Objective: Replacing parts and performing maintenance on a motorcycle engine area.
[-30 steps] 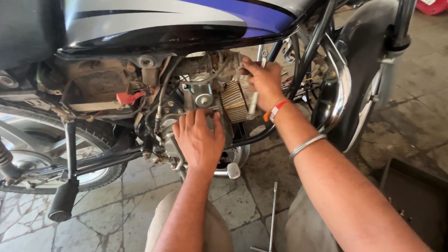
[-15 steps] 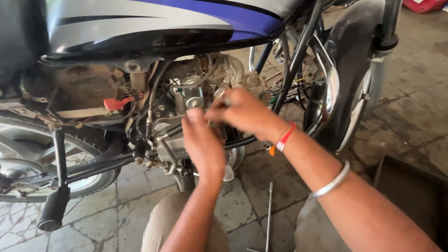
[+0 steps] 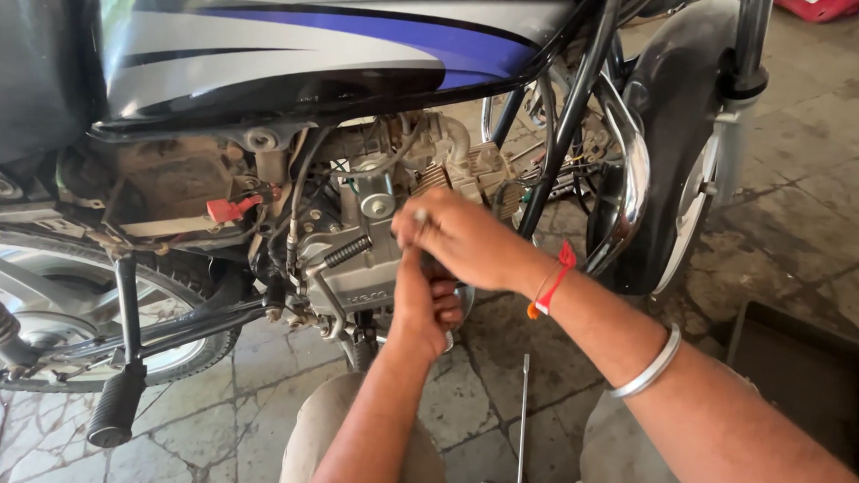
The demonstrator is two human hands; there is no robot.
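I crouch beside a motorcycle whose engine sits under a silver and blue fuel tank. My right hand, with a red thread and a steel bangle on that arm, is over the engine's side, thumb and fingers pinched on a small shiny part at the fingertips. Just below it, my left hand presses against the engine casing with its fingers curled. Whatever it grips is hidden by the right hand.
A long T-handle tool lies on the stone floor between my knees. The footpeg and rear wheel are at left. The chrome guard and front mudguard are at right. A dark tray sits lower right.
My right hand came from the right side of the engine to the middle, above my left hand. The left hand went from flat and spread to curled. The view has shifted closer.
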